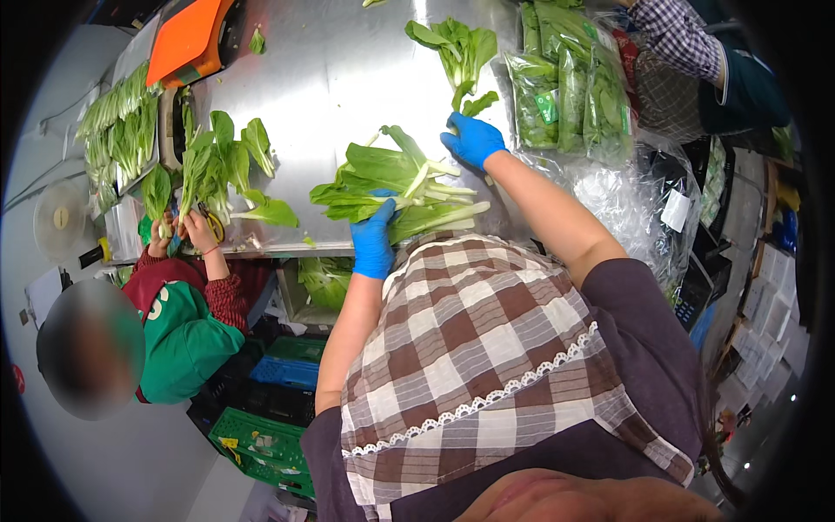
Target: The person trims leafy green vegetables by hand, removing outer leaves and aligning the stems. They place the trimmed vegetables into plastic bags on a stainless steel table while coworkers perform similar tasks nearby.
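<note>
My left hand (375,238), in a blue glove, grips a bunch of leafy green vegetables (385,173) at the near edge of the steel table (306,85). Their pale cut stems point right, and the lowest stalks lie close against my checked apron (483,326). Farther out, my right hand (476,140), also gloved in blue, is at the base of some small loose leaves (479,104). Its curled fingers hide whether it pinches a stem. Just beyond those leaves lies another bunch of greens (456,49).
Bagged greens (571,98) and clear plastic bags (626,196) are at the right. A co-worker (182,326) at the left handles greens near loose stalks (222,156). An orange-topped scale (189,42) stands at the far left. Plastic crates (261,447) are below. Another person's sleeve (678,32) shows top right.
</note>
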The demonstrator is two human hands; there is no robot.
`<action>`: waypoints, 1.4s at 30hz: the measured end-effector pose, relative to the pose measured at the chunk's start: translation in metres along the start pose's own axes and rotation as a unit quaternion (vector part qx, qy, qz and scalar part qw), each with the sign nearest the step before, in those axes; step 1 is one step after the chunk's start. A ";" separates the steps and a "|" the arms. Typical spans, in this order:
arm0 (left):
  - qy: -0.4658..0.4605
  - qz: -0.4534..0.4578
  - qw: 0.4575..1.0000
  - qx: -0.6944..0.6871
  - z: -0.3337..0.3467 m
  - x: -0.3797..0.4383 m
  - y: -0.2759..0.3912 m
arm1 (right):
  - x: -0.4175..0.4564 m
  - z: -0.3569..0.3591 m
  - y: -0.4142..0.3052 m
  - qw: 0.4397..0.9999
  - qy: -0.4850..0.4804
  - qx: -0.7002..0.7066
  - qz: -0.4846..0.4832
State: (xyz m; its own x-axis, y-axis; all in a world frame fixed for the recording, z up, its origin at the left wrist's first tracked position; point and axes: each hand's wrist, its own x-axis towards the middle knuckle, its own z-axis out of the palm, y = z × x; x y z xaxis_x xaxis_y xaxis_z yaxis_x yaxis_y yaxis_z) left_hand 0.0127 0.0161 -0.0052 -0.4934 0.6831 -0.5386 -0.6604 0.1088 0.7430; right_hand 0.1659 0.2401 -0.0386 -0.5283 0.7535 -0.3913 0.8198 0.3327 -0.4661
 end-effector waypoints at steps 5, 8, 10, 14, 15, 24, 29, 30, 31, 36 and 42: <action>0.067 -0.015 0.996 -0.059 -0.039 0.020 -0.013 | -0.011 0.009 0.012 0.999 0.014 0.004 -0.049; 0.091 -0.034 0.993 -0.066 -0.053 0.014 -0.018 | -0.009 0.005 0.008 0.990 0.115 0.046 -0.072; 0.086 -0.030 0.995 -0.050 -0.054 0.011 -0.025 | 0.017 -0.021 0.001 0.968 0.178 0.168 0.048; 0.062 -0.032 0.997 -0.022 -0.040 0.008 -0.029 | 0.079 -0.048 0.013 0.959 0.230 0.030 0.163; 0.058 -0.035 0.998 -0.014 -0.036 0.007 -0.028 | 0.087 -0.048 0.010 0.962 0.191 -0.037 0.192; 0.067 -0.047 0.996 -0.028 -0.034 0.004 -0.019 | 0.069 -0.047 -0.042 0.853 -0.119 0.508 0.010; 0.058 -0.055 0.997 -0.018 -0.033 0.010 -0.021 | 0.073 -0.021 0.002 0.901 -0.090 0.413 0.094; 0.058 -0.057 0.997 -0.017 -0.031 0.010 -0.018 | 0.071 -0.019 0.004 0.903 -0.073 0.413 0.091; 0.058 -0.060 0.996 -0.017 -0.031 0.010 -0.017 | 0.069 -0.015 0.007 0.905 -0.056 0.413 0.088; 0.059 -0.061 0.996 0.004 -0.029 0.013 -0.015 | 0.074 -0.012 -0.009 0.920 -0.015 0.359 0.157; 0.039 -0.036 0.998 -0.033 -0.027 0.004 -0.014 | 0.074 0.001 -0.018 0.884 0.063 0.454 0.089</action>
State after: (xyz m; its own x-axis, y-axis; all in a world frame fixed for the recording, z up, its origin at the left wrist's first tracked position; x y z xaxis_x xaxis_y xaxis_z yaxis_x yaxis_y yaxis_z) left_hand 0.0048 -0.0019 -0.0289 -0.4844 0.6158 -0.6213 -0.7303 0.1063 0.6748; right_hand 0.1114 0.2894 -0.0600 -0.3329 0.8242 -0.4582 0.3420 -0.3473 -0.8732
